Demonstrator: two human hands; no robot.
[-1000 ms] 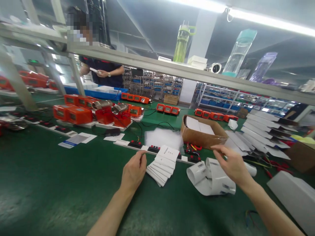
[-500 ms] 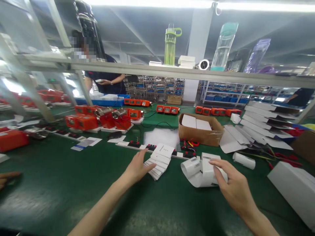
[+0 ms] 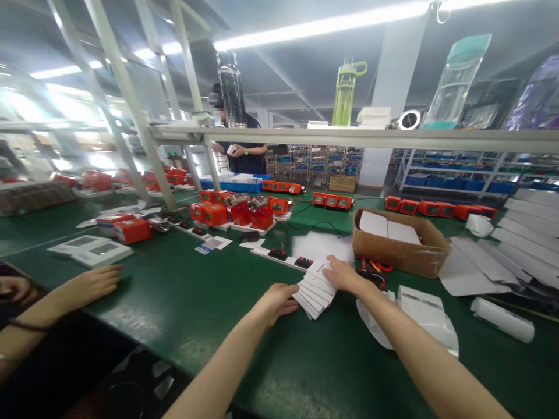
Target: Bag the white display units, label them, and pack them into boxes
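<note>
A fanned stack of white printed leaflets [image 3: 316, 291] lies on the green table in front of me. My left hand [image 3: 276, 301] closes on the stack's left edge, thumb above and fingers lower down. At the upper right edge, my right hand [image 3: 343, 273] grips the same stack with bent fingers. Partly behind my right forearm is a loosely unrolled strip of white labels [image 3: 421, 314]. Just beyond the leaflets are a white strip with black and red terminals [image 3: 279, 254] and a sheaf of translucent sheets [image 3: 323, 244].
A cardboard box [image 3: 399, 256] with white cards stands behind on the right. A white roll [image 3: 502, 319] lies far right. Orange lamp units [image 3: 213, 213] stand at the back left. Another person's hand [image 3: 98, 285] rests at the left table edge. Bottles stand on the shelf [image 3: 332, 137] above.
My right hand has left the label strip and moved left onto the leaflets. My left hand has closed on their left edge. The view has turned left.
</note>
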